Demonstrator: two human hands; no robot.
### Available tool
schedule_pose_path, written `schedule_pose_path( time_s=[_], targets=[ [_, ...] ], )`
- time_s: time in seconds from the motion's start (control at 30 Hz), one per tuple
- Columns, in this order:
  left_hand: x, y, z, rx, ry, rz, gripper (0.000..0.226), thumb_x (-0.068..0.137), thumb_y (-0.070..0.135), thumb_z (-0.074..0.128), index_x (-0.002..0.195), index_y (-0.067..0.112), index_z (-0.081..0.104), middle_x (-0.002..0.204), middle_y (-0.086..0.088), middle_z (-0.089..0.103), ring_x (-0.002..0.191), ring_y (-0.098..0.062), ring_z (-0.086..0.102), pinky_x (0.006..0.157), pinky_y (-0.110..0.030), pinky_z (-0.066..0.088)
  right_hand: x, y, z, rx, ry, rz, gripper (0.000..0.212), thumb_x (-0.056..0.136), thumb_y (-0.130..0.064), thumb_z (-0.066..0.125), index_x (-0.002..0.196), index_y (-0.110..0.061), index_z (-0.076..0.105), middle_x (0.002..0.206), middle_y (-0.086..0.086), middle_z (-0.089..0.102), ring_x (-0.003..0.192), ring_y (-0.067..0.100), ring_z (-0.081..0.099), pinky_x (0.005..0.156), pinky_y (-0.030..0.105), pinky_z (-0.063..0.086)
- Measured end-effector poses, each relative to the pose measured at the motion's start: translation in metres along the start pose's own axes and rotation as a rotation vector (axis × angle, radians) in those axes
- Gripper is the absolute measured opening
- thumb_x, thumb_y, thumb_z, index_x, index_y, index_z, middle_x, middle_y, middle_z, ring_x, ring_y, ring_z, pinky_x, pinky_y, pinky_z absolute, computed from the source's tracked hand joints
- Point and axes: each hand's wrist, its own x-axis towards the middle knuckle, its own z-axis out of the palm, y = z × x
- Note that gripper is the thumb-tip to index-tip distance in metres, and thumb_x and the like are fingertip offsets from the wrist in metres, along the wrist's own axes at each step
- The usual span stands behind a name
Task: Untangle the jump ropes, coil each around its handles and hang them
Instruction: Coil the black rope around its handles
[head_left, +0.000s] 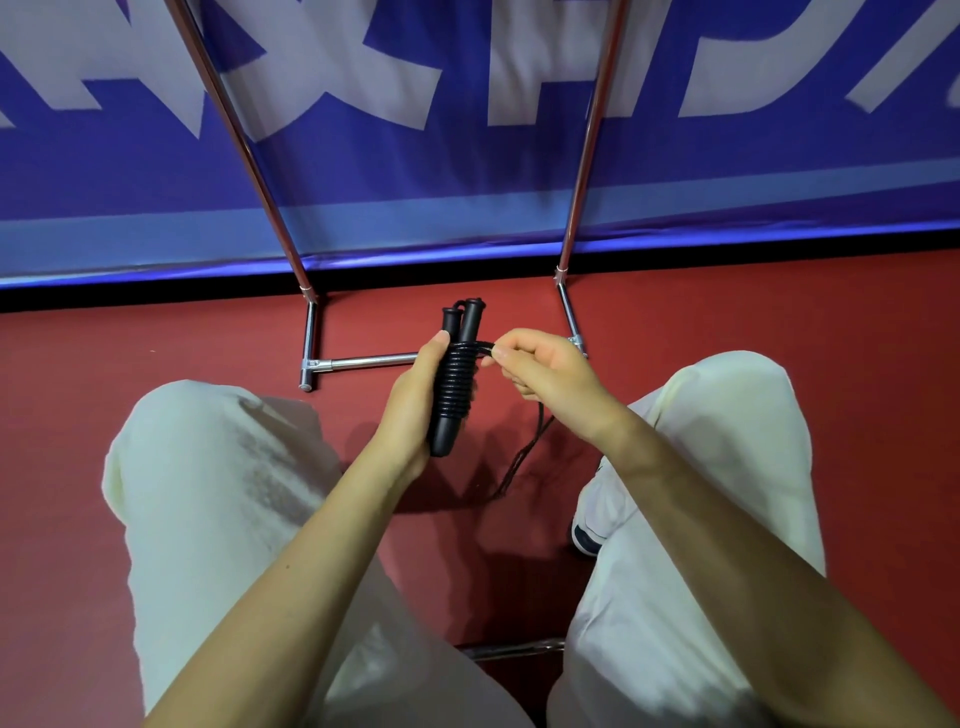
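Observation:
My left hand (410, 400) grips two black jump rope handles (462, 332) held side by side, tips pointing away from me. Black rope (457, 379) is wound in tight turns around the middle of both handles. My right hand (545, 374) pinches the rope just right of the top turn. A loose dark tail of rope (524, 452) hangs from under my right hand down to the red floor between my knees.
A chrome rack stands in front of me, with two slanted poles (587, 156) and a floor bar (363, 361). Behind it hangs a blue and white banner (467, 156). My knees in pale trousers (208, 467) flank the hands. A shoe (584, 538) shows at the right.

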Motion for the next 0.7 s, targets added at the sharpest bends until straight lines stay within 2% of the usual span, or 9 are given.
schedule_pose_path(
  time_s=[0.1, 0.17, 0.27, 0.37, 0.4, 0.5, 0.57, 0.63, 0.7],
  targets=[
    [-0.006, 0.006, 0.002, -0.032, -0.127, -0.036, 0.053, 0.099, 0.053, 0.032, 0.08, 0.011, 0.057, 0.053, -0.003, 0.05, 0.035, -0.011, 0.039, 0.035, -0.017, 0.03, 0.0, -0.001, -0.004, 0.018, 0.022, -0.023, 0.02, 0.091, -0.024, 0.057, 0.075, -0.012, 0.062, 0.054, -0.007, 0.038, 0.046, 0.004, 0.03, 0.047, 0.02, 0.024],
    [-0.01, 0.006, 0.002, -0.115, -0.262, -0.095, 0.057, 0.09, 0.062, 0.033, 0.072, 0.013, 0.056, 0.051, -0.002, 0.047, 0.035, -0.011, 0.035, 0.034, -0.016, 0.026, 0.0, -0.002, -0.004, 0.106, -0.043, 0.01, 0.021, 0.087, -0.025, 0.057, 0.074, -0.01, 0.059, 0.05, -0.009, 0.038, 0.043, 0.004, 0.029, 0.045, 0.02, 0.023],
    [-0.014, 0.005, -0.001, -0.263, -0.539, -0.208, 0.063, 0.079, 0.074, 0.044, 0.064, 0.014, 0.057, 0.049, -0.002, 0.046, 0.034, -0.011, 0.038, 0.033, -0.016, 0.029, 0.0, -0.001, 0.003, 0.263, -0.118, 0.053, 0.012, 0.083, -0.022, 0.059, 0.09, -0.012, 0.056, 0.053, -0.006, 0.042, 0.042, 0.003, 0.03, 0.04, 0.017, 0.019],
    [-0.016, 0.007, -0.002, -0.302, -0.756, -0.342, 0.07, 0.068, 0.082, 0.056, 0.061, 0.012, 0.056, 0.048, -0.002, 0.049, 0.035, -0.012, 0.043, 0.035, -0.017, 0.033, -0.002, 0.004, 0.005, 0.352, -0.196, 0.059, 0.049, 0.079, -0.029, 0.069, 0.119, -0.005, 0.054, 0.068, 0.001, 0.051, 0.044, 0.002, 0.034, 0.041, 0.015, 0.022],
    [-0.017, 0.009, 0.0, -0.278, -0.761, -0.371, 0.075, 0.067, 0.086, 0.05, 0.058, 0.012, 0.055, 0.047, -0.003, 0.048, 0.036, -0.014, 0.044, 0.036, -0.018, 0.034, -0.004, 0.004, 0.005, 0.365, -0.215, 0.074, 0.053, 0.077, -0.033, 0.072, 0.118, -0.004, 0.056, 0.067, 0.001, 0.054, 0.043, 0.0, 0.034, 0.043, 0.016, 0.021],
    [-0.019, 0.009, 0.006, -0.118, -0.642, -0.398, 0.09, 0.069, 0.089, 0.02, 0.052, 0.007, 0.055, 0.05, -0.011, 0.048, 0.041, -0.022, 0.048, 0.044, -0.024, 0.043, -0.006, 0.002, 0.008, 0.361, -0.142, 0.051, 0.024, 0.078, -0.029, 0.069, 0.095, -0.014, 0.062, 0.06, -0.001, 0.043, 0.04, -0.001, 0.028, 0.047, 0.023, 0.014],
    [-0.017, 0.005, 0.012, -0.113, -0.537, -0.352, 0.092, 0.08, 0.083, 0.017, 0.062, 0.005, 0.062, 0.058, -0.013, 0.053, 0.049, -0.023, 0.054, 0.05, -0.027, 0.049, -0.005, 0.0, 0.008, 0.337, -0.04, 0.032, 0.018, 0.08, -0.028, 0.068, 0.083, -0.013, 0.059, 0.059, 0.0, 0.037, 0.039, 0.0, 0.027, 0.043, 0.017, 0.015],
    [-0.011, 0.002, 0.017, -0.165, -0.379, -0.241, 0.077, 0.095, 0.068, 0.023, 0.081, 0.006, 0.065, 0.068, -0.011, 0.058, 0.055, -0.019, 0.056, 0.053, -0.027, 0.051, -0.004, -0.002, 0.008, 0.286, 0.039, 0.034, 0.02, 0.089, -0.018, 0.066, 0.077, -0.009, 0.052, 0.052, -0.005, 0.041, 0.036, 0.0, 0.032, 0.038, 0.013, 0.023],
    [-0.007, 0.0, 0.018, -0.159, -0.229, -0.161, 0.059, 0.102, 0.054, 0.028, 0.095, 0.007, 0.064, 0.075, -0.014, 0.061, 0.058, -0.021, 0.059, 0.056, -0.029, 0.052, -0.003, -0.001, 0.008, 0.204, 0.09, 0.033, 0.02, 0.091, -0.01, 0.064, 0.079, -0.003, 0.049, 0.049, -0.004, 0.047, 0.036, 0.005, 0.038, 0.037, 0.016, 0.029]
  ],
)
